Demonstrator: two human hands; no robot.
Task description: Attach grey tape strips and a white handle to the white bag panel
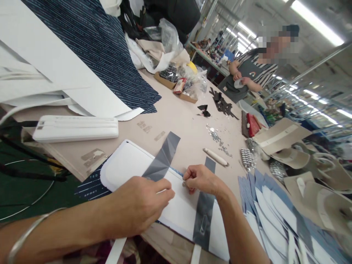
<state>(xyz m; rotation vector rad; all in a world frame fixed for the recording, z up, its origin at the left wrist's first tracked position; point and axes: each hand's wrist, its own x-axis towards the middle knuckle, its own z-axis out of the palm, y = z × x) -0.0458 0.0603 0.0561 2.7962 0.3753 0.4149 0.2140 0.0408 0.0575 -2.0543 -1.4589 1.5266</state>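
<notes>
A white curved panel (125,167) lies on the beige table (176,117) in front of me, with two grey strips across it. My left hand (137,207) rests on the panel with fingers closed, pressing at the base of the left grey strip (162,156). My right hand (202,179) is pinched at the panel's far edge, beside the right grey strip (205,209), holding something small that I cannot make out. A thin blue edge shows between the two hands.
A white oblong case (75,128) lies at left, beneath white and navy striped fabric (104,51). A white tool (216,157) and small silver pieces (217,138) lie beyond my hands. Fanned blue-white pieces (275,212) and beige cap parts (291,157) fill the right. Another person (253,73) stands at the far end.
</notes>
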